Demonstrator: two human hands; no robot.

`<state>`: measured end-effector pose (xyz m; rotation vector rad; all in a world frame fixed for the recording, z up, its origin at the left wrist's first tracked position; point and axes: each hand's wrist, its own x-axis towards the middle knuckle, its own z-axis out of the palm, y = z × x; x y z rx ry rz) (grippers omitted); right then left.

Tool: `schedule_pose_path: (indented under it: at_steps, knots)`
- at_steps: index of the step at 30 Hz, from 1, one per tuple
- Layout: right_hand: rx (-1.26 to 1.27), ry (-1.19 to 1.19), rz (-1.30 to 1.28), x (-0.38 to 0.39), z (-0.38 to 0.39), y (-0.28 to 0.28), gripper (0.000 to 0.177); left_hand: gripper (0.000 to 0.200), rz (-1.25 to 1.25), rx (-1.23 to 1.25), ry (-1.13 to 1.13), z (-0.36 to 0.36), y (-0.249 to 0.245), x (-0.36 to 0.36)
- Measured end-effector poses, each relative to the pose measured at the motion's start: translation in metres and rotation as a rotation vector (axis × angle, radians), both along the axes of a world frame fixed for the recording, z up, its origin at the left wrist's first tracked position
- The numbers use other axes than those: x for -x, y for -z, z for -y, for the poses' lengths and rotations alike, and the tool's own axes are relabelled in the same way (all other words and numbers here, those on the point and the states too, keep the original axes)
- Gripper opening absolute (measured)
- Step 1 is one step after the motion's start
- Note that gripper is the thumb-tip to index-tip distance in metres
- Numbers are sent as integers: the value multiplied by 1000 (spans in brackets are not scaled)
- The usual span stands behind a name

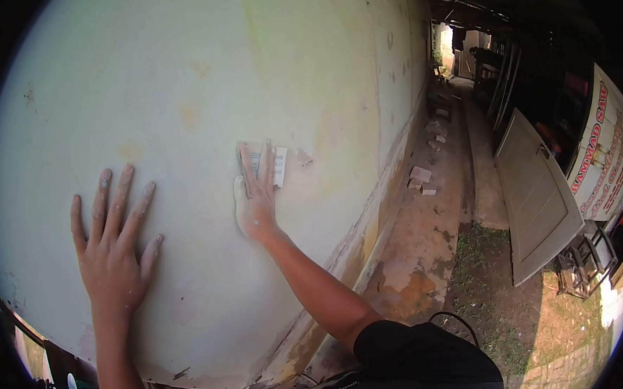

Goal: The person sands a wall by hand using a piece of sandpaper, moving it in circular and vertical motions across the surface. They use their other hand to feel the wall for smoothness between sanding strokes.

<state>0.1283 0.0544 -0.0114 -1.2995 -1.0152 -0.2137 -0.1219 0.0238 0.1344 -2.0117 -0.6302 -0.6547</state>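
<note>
My left hand [116, 255] lies flat against the pale painted wall [318, 61], its fingers spread and dusted with white powder. To its right, my right hand [257, 202] presses a small sheet of sandpaper [279, 166] onto the same wall. Printed lettering shows on the back of the sheet, partly covered by my fingers. Beside the sheet's right edge is a small chipped patch [304, 157]. Yellowish stains [189, 115] mark the wall above my hands.
Along the wall's foot runs a concrete walkway [421, 249] with broken white pieces [420, 175] on it. A pale door panel [537, 199] leans at the right, near a printed banner [602, 153] and a dark metal frame [588, 262].
</note>
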Motion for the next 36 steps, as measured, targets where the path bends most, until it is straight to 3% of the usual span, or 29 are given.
schedule_pose_path:
  at_steps: [2, 5, 7, 11, 12, 14, 15, 16, 17, 19, 22, 26, 29, 31, 33, 36]
  knots:
    - [89, -9, 252, 41, 10, 28, 62, 74, -16, -9, 0, -5, -8, -16]
    - [149, -53, 404, 29, 12, 100, 59, 74, -36, -24, -4, -15, -1, -31]
    - [292, -53, 234, -9, 10, 106, 57, 75, -39, -36, -15, -17, 0, -33]
    - [-112, 18, -177, -53, -12, 43, 56, 74, -41, -39, -51, -14, 1, -34]
    - [-108, 9, -171, -41, -6, 29, 56, 73, -37, -42, -57, -13, 1, -34]
    - [12, -46, -52, -15, 3, -2, 58, 72, -33, -45, -61, -14, 1, -33]
    - [7, -48, 191, 4, 9, -1, 60, 71, -34, -48, -56, -15, 1, -33]
    - [36, -34, 415, 24, 15, 9, 61, 71, -33, -55, -64, -15, 1, -33]
    - [29, -41, 419, 28, 18, 20, 61, 71, -27, -52, -59, -15, 1, -32]
    - [113, -215, 760, 20, 21, 42, 60, 70, -29, -56, -59, -16, 3, -28]
    - [144, 23, 587, -38, 6, 13, 59, 70, 7, -64, -28, -17, 6, -24]
    - [48, 17, 156, -102, -4, -90, 63, 70, 19, -40, -29, -14, 9, -22]
    - [-91, 58, 168, -82, -16, -100, 67, 70, 36, -51, -14, -13, 8, -25]
    - [55, 31, 423, -34, 5, -73, 66, 70, 77, -22, -38, -13, 6, -26]
    - [29, -67, 708, -1, 11, -22, 62, 70, 92, -40, -40, -12, 1, -28]
    - [54, -138, 870, -30, 12, -26, 62, 71, 117, -98, -58, -11, -17, -25]
